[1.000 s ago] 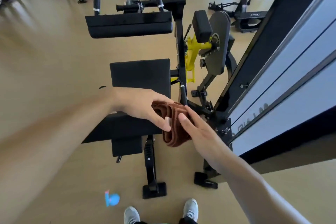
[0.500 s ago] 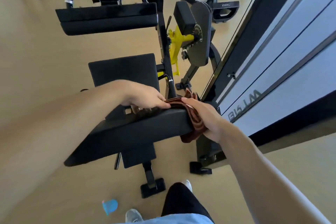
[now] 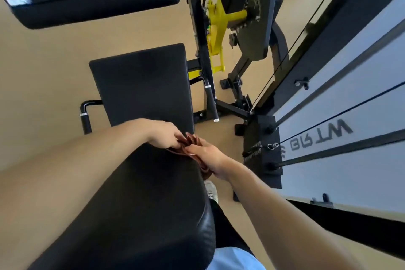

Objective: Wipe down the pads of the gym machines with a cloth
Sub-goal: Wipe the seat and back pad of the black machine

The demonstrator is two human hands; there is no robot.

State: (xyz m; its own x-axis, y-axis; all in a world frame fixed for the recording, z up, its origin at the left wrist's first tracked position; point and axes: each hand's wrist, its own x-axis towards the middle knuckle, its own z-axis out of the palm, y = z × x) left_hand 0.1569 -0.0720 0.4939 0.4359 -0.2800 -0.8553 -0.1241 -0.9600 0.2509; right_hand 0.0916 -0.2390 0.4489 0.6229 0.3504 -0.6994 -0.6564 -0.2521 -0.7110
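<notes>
Dark mirrored lettering, not clearly legible, on the pale weight-stack panel (image 3: 328, 160).

The back pad (image 3: 135, 204) is set nearest the camera, with the seat pad (image 3: 142, 83) beyond it and a long roller pad (image 3: 94, 0) farther off at the top. The cloth (image 3: 190, 144) is laid over the far upper edge of the back pad, held between the left hand (image 3: 166, 133) on its left and the right hand (image 3: 208, 155) on its right. The machine's upright frame (image 3: 199, 28) is placed right of the seat pad, and the weight-stack housing (image 3: 328, 116) is found farther right. A shoe (image 3: 211, 190) is seen on the floor (image 3: 43, 61) below the right hand.
</notes>
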